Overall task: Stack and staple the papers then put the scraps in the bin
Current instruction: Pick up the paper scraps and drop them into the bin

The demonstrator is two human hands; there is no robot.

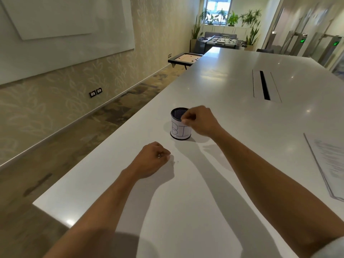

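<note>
Scraps: tiny pale flecks (176,162) on the desk, just at the left fingertips, at about 6 o'clock from the bin. Too small to resolve in shape; possibly paper bits or staple offcuts. Judged near weightless, limp and easily blown or brushed away; best taken in a fingertip pinch, or pressed and dragged to the edge of the desk.

Left hand (151,160): fingers curled and pressed together, tips touching the desk beside the flecks. Cannot tell whether it holds one.

Right hand (200,121): over the rim of the bin on its 3 o'clock side, thumb and forefinger pinched together above the opening. Whatever is between them is too small to see; judged a scrap about to be dropped.

Bin: small black mesh cylinder with a white paper label wrapped round it (180,125), hand-lettered, "BI" visible. It stands upright, open top. Judged light and liable to tip if knocked at the rim.

Papers: flat stack of white printed sheets (330,164) at 3 o'clock, well apart from the bin; thin, flexible, edges roughly aligned. No staple is discernible.

Desk: long, white, glossy slab (214,211), smooth and hard, with a dark cable slot (264,85) at 1 o'clock.
</note>
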